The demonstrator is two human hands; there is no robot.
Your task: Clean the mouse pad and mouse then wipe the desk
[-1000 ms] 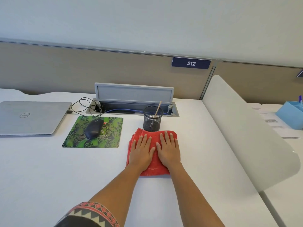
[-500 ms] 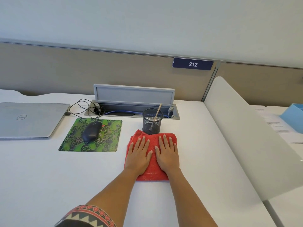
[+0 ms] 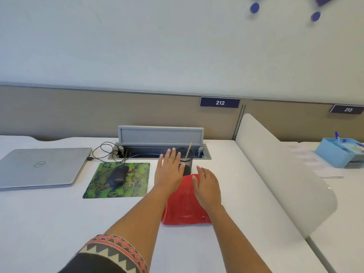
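A red cloth lies flat on the white desk, right of centre. My right hand rests on the cloth's far right part, fingers spread. My left hand hovers with fingers apart above the cloth's far left corner, in front of the black mesh pen cup, holding nothing. A dark mouse sits on the green patterned mouse pad to the left of the cloth, its cable running back to the cable box.
A shut silver laptop lies at the far left. A grey cable box with raised lid stands behind the pad and cup. A white curved divider bounds the desk on the right; beyond it are papers and a blue tray.
My left hand has lifted off the cloth and moved forward toward the pen cup. My right hand stays on the cloth. The camera has tilted upward.
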